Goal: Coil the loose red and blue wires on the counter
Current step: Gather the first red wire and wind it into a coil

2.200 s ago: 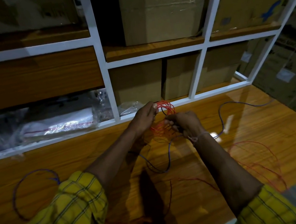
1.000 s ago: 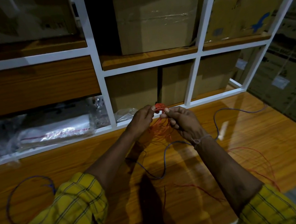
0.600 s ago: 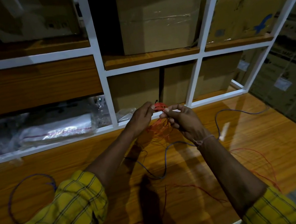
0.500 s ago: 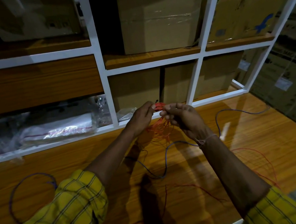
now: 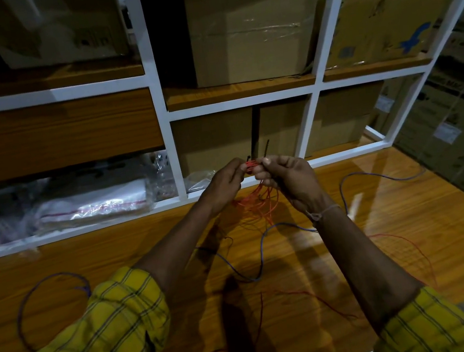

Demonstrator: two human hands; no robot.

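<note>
Both hands hold the red wire coil (image 5: 251,167) raised above the worktop (image 5: 381,213): the left hand (image 5: 225,182) has its grip pinched on the gathered loops so they stay bunched, while the right hand (image 5: 288,179) pinches them beside it, likely to bind them; the blue wire (image 5: 255,262) lies loose below

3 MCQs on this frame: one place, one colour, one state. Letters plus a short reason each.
1. Where does the blue wire loop lie?
A. on the counter, left
B. on a shelf
C. in a box

2. What colour is the bundle pinched between the hands?
A. green
B. red
C. white

3. What is the left hand doing?
A. lying flat on the counter
B. hanging idle
C. pinching the bundle

Answers: 1 A, it rests on the wooden counter near the left sleeve. 2 B, red strands show between both hands. 3 C, its fingers meet the right hand on the bundle.
</note>
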